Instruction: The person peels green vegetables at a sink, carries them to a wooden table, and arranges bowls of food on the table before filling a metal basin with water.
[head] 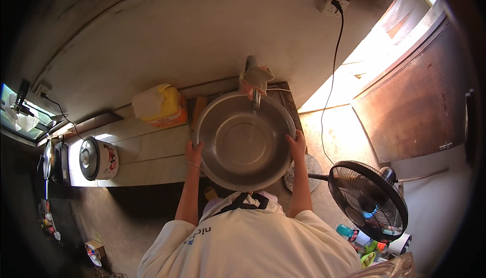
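Observation:
A wide round metal basin (pixel 245 141) is held level in front of me, under a metal faucet (pixel 256 101). My left hand (pixel 194 152) grips the basin's left rim, and a thin band circles that wrist. On the opposite rim, my right hand (pixel 297 144) has its fingers closed over the edge. A thin stream of water seems to fall from the faucet into the basin. Cloths (pixel 256 78) are draped over the faucet pipe. The fingers under the rim are hidden.
A yellow plastic jug (pixel 163 107) and a rice cooker (pixel 99 158) stand on the tiled counter (pixel 148 141) at the left. A black standing fan (pixel 368 202) is at the right, near a hanging power cord (pixel 333 73). A round-topped object (pixel 309 171) is behind my right forearm.

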Demonstrator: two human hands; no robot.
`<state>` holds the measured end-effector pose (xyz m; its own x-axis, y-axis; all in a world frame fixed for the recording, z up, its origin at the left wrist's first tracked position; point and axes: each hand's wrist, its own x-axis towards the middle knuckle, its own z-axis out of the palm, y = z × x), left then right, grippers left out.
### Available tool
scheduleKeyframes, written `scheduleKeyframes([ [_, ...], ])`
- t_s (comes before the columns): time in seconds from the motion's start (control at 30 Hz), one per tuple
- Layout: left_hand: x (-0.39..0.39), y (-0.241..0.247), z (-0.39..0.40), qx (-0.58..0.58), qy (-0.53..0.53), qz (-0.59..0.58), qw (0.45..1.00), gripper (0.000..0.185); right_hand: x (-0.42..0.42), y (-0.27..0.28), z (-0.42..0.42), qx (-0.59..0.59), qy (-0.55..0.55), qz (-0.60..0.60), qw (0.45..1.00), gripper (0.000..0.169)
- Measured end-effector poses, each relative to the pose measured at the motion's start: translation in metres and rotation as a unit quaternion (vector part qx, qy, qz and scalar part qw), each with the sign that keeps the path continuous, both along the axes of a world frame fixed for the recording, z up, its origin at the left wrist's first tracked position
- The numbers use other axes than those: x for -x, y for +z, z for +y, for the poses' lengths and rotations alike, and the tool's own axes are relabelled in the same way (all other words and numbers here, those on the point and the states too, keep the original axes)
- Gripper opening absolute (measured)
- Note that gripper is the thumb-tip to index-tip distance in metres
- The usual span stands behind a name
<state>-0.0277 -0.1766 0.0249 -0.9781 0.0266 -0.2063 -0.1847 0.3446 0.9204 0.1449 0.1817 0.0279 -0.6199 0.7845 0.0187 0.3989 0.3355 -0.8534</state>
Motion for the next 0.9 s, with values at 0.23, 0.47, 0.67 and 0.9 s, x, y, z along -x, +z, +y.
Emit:
scheduleKeyframes([
  [0.23,0.001,0.005,0.001,-0.018,-0.001,0.011,1.000,0.030,0.005,-0.008,0.007,0.010,0.012,0.014,1.000,0.042],
  [0.47,0.001,0.011,-0.003,-0.001,0.008,0.018,1.000,0.028,0.009,-0.001,0.002,-0.009,0.015,-0.026,0.999,0.049],
  [0.67,0.008,0.000,-0.009,0.041,-0.025,0.006,0.999,0.029,0.014,0.012,-0.003,-0.036,-0.001,-0.055,0.998,0.038],
  [0.9,0.007,0.026,-0.004,0.019,-0.052,0.024,0.998,0.034,0.019,0.028,-0.003,-0.016,-0.003,-0.066,0.998,0.040],
])
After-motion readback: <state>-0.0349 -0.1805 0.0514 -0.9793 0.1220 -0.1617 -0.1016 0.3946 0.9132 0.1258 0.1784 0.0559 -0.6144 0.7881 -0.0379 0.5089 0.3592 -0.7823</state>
